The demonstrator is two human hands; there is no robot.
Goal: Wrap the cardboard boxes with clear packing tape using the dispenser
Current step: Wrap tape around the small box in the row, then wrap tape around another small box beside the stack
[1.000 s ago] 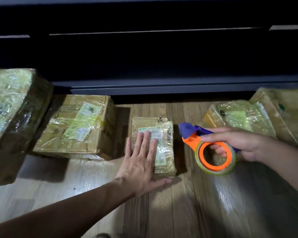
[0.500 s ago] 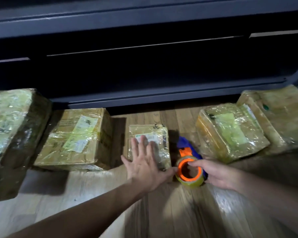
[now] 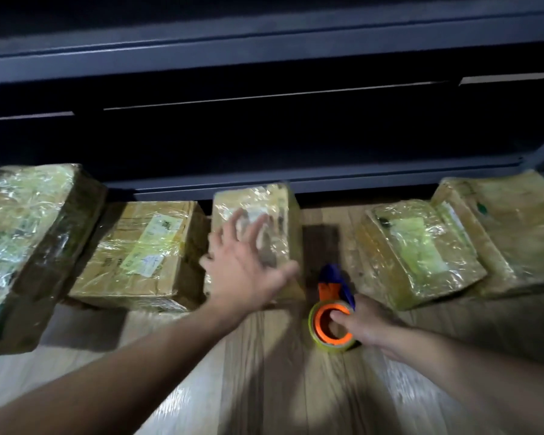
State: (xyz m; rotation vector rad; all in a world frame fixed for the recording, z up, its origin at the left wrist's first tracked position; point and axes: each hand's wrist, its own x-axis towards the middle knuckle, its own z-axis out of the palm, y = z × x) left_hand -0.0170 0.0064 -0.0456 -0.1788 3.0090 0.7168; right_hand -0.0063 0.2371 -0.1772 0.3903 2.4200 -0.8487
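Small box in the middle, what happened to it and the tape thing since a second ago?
The left hand, fingers spread, tipped the small box up from lying flat. The right hand lowered the tape dispenser onto the floor and still holds its roll. The other boxes stayed put.

The tape dispenser (image 3: 328,290) at 5 o'clock has an orange core and neck, a blue-violet head and a yellowish clear roll. The cardboard boxes (image 3: 132,277) from 9 to 3 o'clock are tan-brown under glossy film, with pale green and white labels (image 3: 157,243). The floor (image 3: 280,387) shows light wood grain; the shelving (image 3: 264,136) at 12 o'clock is dark grey
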